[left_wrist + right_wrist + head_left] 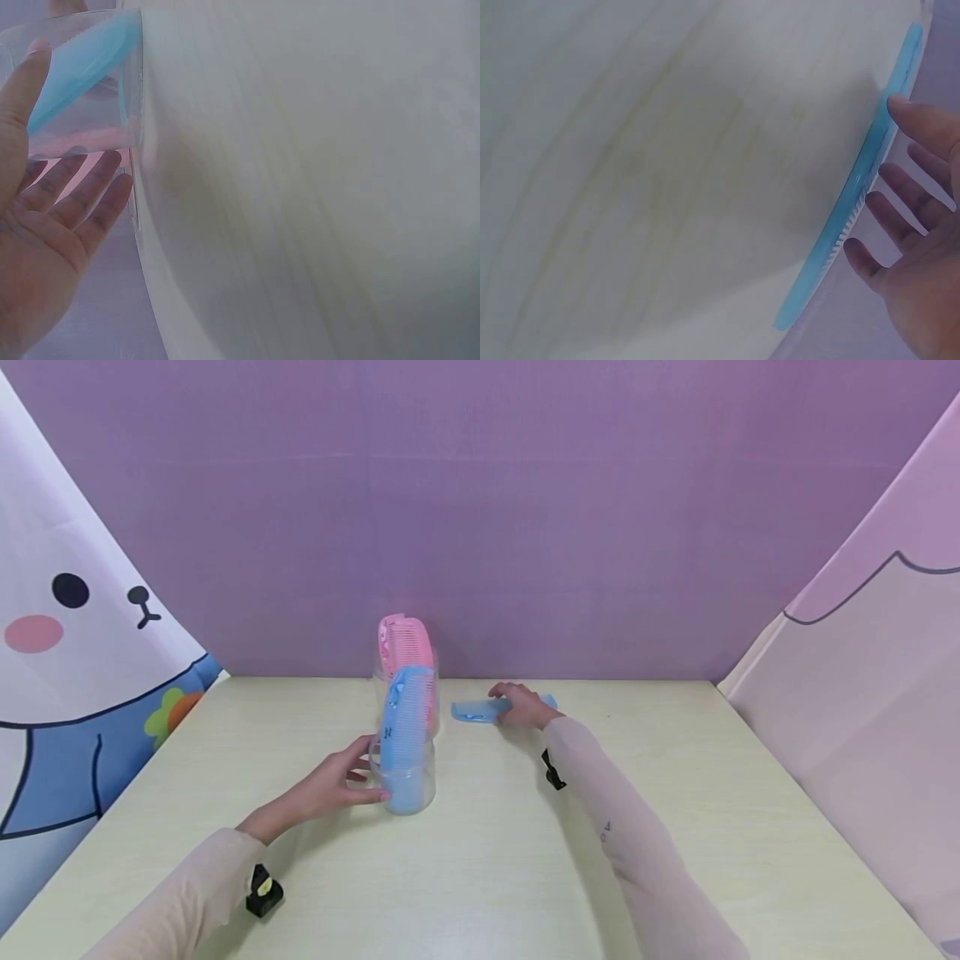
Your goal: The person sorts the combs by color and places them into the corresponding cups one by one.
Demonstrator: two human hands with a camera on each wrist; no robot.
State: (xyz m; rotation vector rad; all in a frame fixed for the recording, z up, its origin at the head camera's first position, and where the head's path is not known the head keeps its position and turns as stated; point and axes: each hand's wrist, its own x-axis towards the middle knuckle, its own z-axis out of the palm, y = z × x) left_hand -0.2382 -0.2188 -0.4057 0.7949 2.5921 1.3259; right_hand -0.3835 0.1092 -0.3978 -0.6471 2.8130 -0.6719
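Observation:
My left hand holds a clear plastic cup, thumb on its near side and fingers round the far side. A blue comb stands tilted in this cup; in the left wrist view the comb shows through the wall. Right behind, a pink comb stands in a second clear cup, partly hidden. My right hand is over another blue comb lying flat on the table. In the right wrist view, the thumb meets this comb's edge and the other fingers are spread along its toothed side.
The pale wood-grain table ends at a purple backdrop just behind the cups and the flat comb. A cartoon-print cloth hangs on the left, and a pink and white cloth on the right.

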